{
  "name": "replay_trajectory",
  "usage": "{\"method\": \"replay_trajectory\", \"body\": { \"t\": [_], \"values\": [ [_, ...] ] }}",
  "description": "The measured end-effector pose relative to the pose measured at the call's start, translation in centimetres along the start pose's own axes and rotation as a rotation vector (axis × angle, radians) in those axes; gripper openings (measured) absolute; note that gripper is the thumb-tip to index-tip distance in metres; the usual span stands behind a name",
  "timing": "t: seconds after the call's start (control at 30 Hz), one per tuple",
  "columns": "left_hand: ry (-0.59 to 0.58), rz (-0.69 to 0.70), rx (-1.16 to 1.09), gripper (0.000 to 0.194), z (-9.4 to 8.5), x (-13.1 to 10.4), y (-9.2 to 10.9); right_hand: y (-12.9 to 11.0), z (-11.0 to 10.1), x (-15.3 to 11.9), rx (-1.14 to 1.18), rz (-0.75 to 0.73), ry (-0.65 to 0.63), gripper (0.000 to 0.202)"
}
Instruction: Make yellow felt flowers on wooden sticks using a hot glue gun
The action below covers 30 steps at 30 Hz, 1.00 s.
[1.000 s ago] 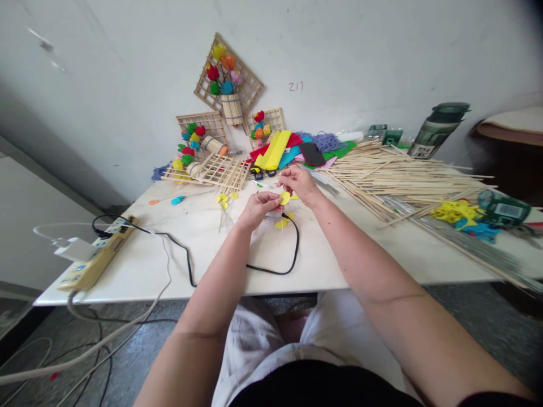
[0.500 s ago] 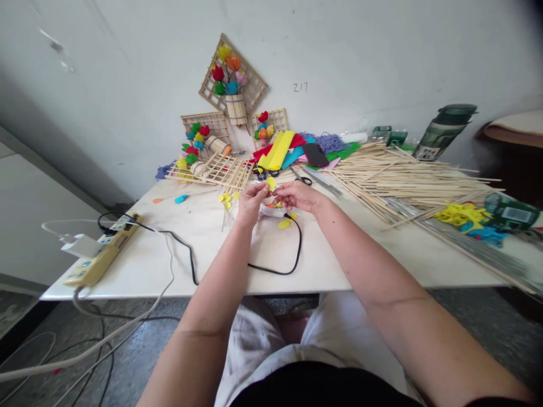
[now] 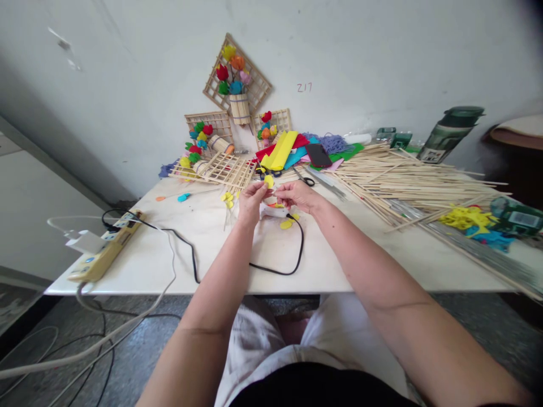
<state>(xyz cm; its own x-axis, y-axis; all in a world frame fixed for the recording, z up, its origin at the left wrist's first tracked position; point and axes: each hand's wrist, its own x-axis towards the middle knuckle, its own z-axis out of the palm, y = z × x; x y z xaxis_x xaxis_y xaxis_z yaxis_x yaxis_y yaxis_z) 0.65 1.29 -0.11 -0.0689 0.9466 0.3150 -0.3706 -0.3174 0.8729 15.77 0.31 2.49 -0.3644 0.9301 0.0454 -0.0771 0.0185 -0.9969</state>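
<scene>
My left hand [image 3: 251, 200] pinches a small yellow petal [image 3: 268, 181] that stands up above its fingertips. Close beside it, my right hand [image 3: 296, 196] has its fingers pressed together; what they hold is too small to make out. Beneath both hands lies a white device [image 3: 274, 211] with a black cord [image 3: 301, 243], partly hidden by the fingers. Yellow petals [image 3: 286, 224] rest just in front of it, and a cluster of yellow pieces on thin stems [image 3: 228, 199] lies left of my left hand.
Lattice panels with paper flowers [image 3: 237, 79] stand at the wall. Behind my hands are yellow crepe paper [image 3: 280, 150], a phone [image 3: 318, 155] and scissors [image 3: 306, 181]. Wooden sticks [image 3: 394, 178] and a bottle [image 3: 449, 134] lie to the right, a power strip [image 3: 112, 251] to the left.
The view has shifted slightly, so the background sits a little further right. My right hand's fingers are drawn closer together; my left hand keeps its pinch on the yellow petal.
</scene>
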Motion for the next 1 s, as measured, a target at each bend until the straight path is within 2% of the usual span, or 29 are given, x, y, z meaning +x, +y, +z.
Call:
{"method": "replay_trajectory", "body": {
  "t": [0.1,0.23,0.4,0.57,1.0],
  "values": [
    [0.049,-0.031,-0.071,0.035,-0.4,0.2,0.1,-0.2,0.0,-0.1,-0.038,-0.052,0.065,0.018],
    [0.112,-0.079,-0.079,0.036,-1.0,0.5,0.1,-0.3,0.3,-0.4,-0.111,-0.075,0.026,0.018],
    [0.132,-0.072,-0.072,0.035,-1.5,0.8,-0.2,-0.4,1.1,-0.7,-0.223,0.024,-0.066,0.012],
    [0.170,-0.074,-0.101,0.029,-1.5,0.9,-0.1,-0.4,1.5,-0.8,-0.269,0.081,-0.086,0.013],
    [0.147,-0.092,-0.138,0.027,-1.3,0.7,-0.1,-0.4,2.0,-1.0,-0.334,0.120,-0.070,0.017]
  ]
}}
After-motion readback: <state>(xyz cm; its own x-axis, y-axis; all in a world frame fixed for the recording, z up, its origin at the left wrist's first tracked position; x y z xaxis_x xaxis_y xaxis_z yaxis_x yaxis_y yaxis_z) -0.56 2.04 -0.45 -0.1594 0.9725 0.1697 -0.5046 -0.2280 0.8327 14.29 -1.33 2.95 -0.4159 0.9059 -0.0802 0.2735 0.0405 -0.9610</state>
